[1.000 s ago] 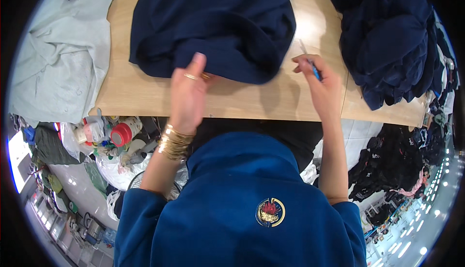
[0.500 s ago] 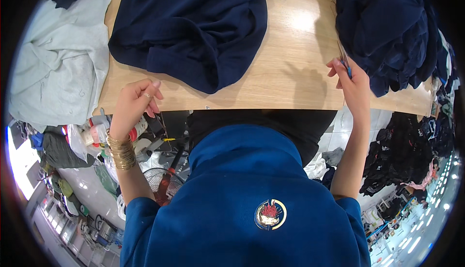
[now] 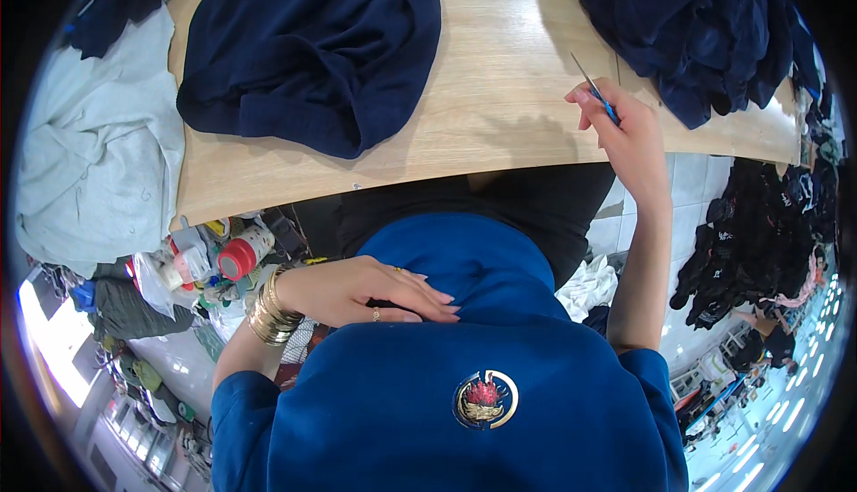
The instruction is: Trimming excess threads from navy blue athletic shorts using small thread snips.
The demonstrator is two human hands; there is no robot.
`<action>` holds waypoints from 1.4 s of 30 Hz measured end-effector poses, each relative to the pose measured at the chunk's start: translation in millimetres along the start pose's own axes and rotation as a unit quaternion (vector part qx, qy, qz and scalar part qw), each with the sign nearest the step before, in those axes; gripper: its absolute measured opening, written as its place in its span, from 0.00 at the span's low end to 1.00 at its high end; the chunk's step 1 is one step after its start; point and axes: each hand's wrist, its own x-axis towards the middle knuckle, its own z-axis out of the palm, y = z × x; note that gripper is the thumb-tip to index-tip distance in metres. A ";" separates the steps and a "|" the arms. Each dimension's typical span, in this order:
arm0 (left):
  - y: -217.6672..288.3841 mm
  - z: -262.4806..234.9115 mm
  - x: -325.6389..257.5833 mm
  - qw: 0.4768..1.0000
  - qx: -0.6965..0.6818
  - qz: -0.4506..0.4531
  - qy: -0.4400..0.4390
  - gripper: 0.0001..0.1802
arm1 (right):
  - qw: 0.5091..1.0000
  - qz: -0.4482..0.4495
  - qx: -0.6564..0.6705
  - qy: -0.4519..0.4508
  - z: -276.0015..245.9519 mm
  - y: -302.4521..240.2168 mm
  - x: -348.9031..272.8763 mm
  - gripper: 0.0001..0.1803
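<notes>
In the head view, the tabletop (image 3: 500,54) runs as bare wood from the navy garment (image 3: 303,54) at left of centre to the navy pile (image 3: 692,28) at right, the widest free stretch; a narrower strip lies between the garment's lower fold and the near edge, which bows across the picture. The right hand (image 3: 625,130) is over this free wood, just beside the pile, its fingers closed around a small blue-handled cutting tool (image 3: 604,105), blade tip pointing up and left. The left hand (image 3: 370,294) is below the edge, fingers loosely extended and resting against the blue shirt (image 3: 402,376), thumb apart from them. Pale grey cloth (image 3: 98,148) covers the tabletop's left end and hangs past its edge. The upper border cuts off both the garment and the pile. The left palm's underside is hidden, the tool's grip lies partly behind the fingers, and the clutter below left is hard to sort out.
</notes>
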 end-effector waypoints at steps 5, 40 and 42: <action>9.0 -22.5 -25.6 0.997 -0.070 -0.032 0.032 0.15 | 1.000 0.010 0.018 0.008 -0.1 2.6 -7.8 0.11; 1.0 -20.7 -13.5 0.888 0.058 -0.126 0.438 0.09 | 0.977 0.053 0.178 -0.110 16.4 6.4 -54.5 0.08; 13.2 -19.3 -8.5 0.920 0.055 -0.117 0.369 0.09 | 0.974 0.091 0.183 -0.098 10.4 -1.4 -50.5 0.08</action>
